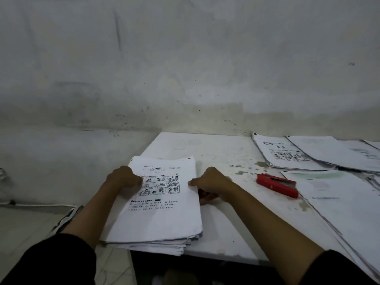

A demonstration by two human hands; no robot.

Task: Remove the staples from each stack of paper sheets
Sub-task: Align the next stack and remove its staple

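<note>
Both hands sit on one stack of paper sheets point(158, 200) at the table's point(222, 153) front left corner. My left hand point(125, 178) has curled fingers pinching the stack's left edge; my right hand point(209, 182) pinches the right edge with thumb and forefinger, and something red shows under its palm, though I cannot tell what.

I judge the risk is the stack itself: its near end overhangs the front edge, so a loose grip could tip sheets to the floor.

A red staple remover point(277, 185) lies well apart to the right, near more stacks point(287, 153) toward the back right corner.
</note>
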